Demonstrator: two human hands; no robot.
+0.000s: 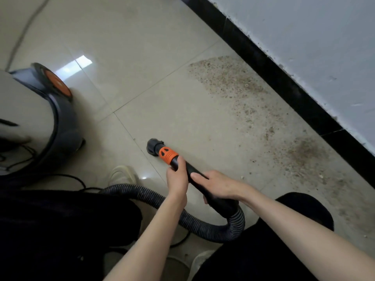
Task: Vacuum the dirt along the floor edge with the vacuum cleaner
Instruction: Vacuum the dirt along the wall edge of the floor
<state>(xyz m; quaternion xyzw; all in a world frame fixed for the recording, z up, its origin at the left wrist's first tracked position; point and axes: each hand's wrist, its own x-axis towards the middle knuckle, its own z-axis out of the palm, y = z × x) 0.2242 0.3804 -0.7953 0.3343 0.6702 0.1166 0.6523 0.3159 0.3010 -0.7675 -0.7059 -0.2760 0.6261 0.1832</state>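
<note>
The dirt (269, 118) lies in a brown, speckled band on the pale floor tiles (142, 57), running alongside the black skirting (284, 78) at the foot of the grey-white wall (324, 37). It is thickest at the far end and in a darker patch nearer to me, close to the skirting.

The black nozzle (154, 146) of my vacuum wand (194, 175) points away from that band, towards the left, and sits on or just above clean tile (I cannot tell whether it touches the floor), well apart from the dirt. Behind the nozzle comes an orange collar (167, 155), then the black tube.

My left hand (177, 180) is wrapped around the tube just behind the orange collar, thumb and fingers closed on it. My right hand (216, 186) grips the tube further back, with the thumb laid along its top, near where it joins the ribbed hose (154, 197).

The hose loops from under my right wrist, curves down and back to the left, and passes under my left forearm. The vacuum cleaner's body (30, 122), pale grey with a dark base and an orange-centred wheel (56, 81), stands at the left edge. Black cables trail on the floor beside it. My dark trouser legs and a light shoe (122, 175) fill the lower part of the view.
</note>
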